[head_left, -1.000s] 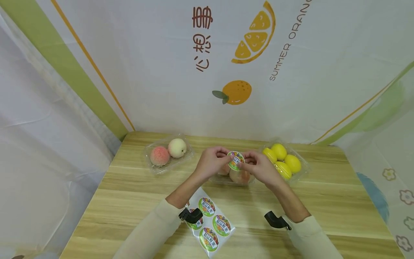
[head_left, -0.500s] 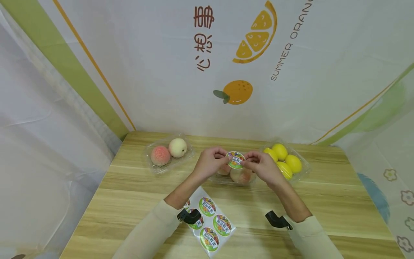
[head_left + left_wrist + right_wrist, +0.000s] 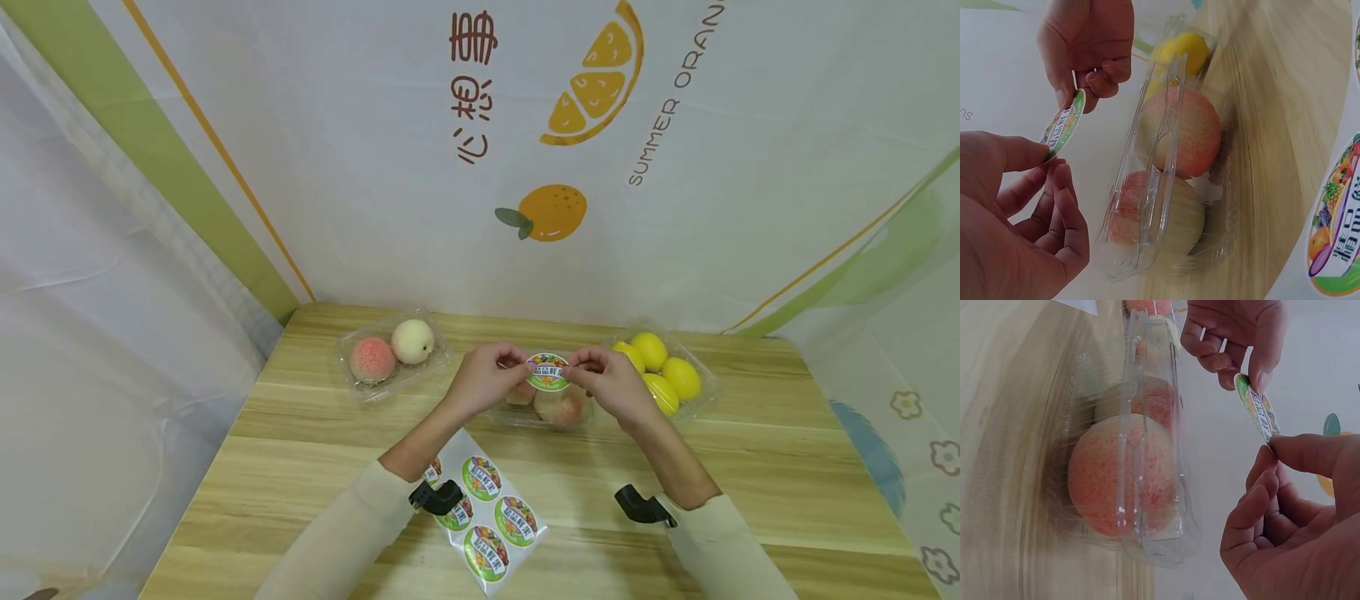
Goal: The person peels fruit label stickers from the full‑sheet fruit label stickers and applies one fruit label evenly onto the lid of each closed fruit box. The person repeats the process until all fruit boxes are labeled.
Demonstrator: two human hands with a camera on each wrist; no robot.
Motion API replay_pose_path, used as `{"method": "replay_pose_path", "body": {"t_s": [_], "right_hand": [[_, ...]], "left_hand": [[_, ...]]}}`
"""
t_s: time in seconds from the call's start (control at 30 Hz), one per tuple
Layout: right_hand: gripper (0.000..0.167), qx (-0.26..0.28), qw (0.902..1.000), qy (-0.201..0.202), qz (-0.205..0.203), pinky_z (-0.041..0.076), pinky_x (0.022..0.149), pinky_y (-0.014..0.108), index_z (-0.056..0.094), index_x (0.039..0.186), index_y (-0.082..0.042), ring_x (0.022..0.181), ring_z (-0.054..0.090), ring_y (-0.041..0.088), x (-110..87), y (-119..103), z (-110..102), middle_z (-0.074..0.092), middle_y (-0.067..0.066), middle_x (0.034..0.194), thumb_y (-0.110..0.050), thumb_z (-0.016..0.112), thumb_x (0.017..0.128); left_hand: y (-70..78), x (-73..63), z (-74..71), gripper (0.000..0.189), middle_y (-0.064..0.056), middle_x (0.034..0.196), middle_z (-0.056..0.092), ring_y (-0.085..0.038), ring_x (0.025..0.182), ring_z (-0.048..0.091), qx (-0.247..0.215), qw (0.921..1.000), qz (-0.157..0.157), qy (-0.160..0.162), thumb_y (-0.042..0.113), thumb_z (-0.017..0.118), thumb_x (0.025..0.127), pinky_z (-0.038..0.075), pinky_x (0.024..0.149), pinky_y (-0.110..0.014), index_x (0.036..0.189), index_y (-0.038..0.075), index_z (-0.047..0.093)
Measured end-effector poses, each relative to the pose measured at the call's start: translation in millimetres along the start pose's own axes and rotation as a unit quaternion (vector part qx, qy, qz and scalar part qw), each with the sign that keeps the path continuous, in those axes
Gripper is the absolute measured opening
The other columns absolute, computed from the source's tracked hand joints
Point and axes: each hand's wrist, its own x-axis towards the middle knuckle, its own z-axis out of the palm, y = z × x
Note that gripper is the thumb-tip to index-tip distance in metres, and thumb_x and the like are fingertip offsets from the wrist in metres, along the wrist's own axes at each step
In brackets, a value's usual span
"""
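Sticker (image 3: pixel 548 372), round and printed, is held above a clear container (image 3: pixel 1163 550) of peaches (image 3: pixel 1100 472): the left hand (image 3: pixel 487 377) pinches one edge, the right hand (image 3: pixel 615 386) the opposite edge, both otherwise loosely curled, neither clenched.

Green-and-white fruit-patterned sticker (image 3: pixel 548 372), red-speckled peach (image 3: pixel 1100 472), yellow lemons (image 3: pixel 682 379)

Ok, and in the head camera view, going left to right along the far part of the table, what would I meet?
Pink fruit, cream fruit, left hand, round sticker pinched between both hands, right hand, then the clear box with yellow fruit.
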Motion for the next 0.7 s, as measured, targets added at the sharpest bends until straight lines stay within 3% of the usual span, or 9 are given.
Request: {"method": "replay_pose_path", "body": {"t_s": [0.2, 0.47, 0.7], "right_hand": [[0.018, -0.018, 0.9998, 0.009, -0.006, 0.046, 0.067, 0.026, 0.071, 0.109, 0.006, 0.082, 0.055, 0.018, 2.6, 2.5, 3.3, 0.068, 0.006, 0.089, -0.011, 0.075, 0.103], [0.017, -0.034, 0.9992, 0.015, -0.017, 0.047, 0.069, 0.025, 0.072, 0.107, 0.007, 0.083, 0.057, 0.019, 6.0, 7.5, 6.4, 0.069, 0.010, 0.090, -0.008, 0.076, 0.101], [0.015, -0.068, 0.9972, 0.026, -0.018, 0.048, 0.067, 0.026, 0.074, 0.104, 0.005, 0.082, 0.059, 0.020, 10.0, 11.9, 9.8, 0.070, 0.010, 0.090, -0.010, 0.076, 0.102]], "left_hand": [[0.3, 1.3, 0.3, 0.016, -0.001, 0.093, 0.079, -0.010, 0.078, 0.069, 0.031, 0.9995, 0.006, -0.001, 0.021, 0.077, 0.104, 0.053, 0.067, -0.027, 0.105, 0.006, 0.081], [-4.7, 4.8, 2.9, 0.013, -0.002, 0.084, 0.079, -0.008, 0.063, 0.064, 0.042, 0.9991, 0.008, -0.001, 0.020, 0.078, 0.103, 0.041, 0.054, -0.023, 0.100, 0.007, 0.080], [-6.8, 5.6, 4.4, 0.012, 0.002, 0.082, 0.077, -0.008, 0.065, 0.064, 0.060, 0.9981, 0.011, 0.011, 0.018, 0.079, 0.102, 0.045, 0.056, -0.023, 0.099, 0.007, 0.079]]}}
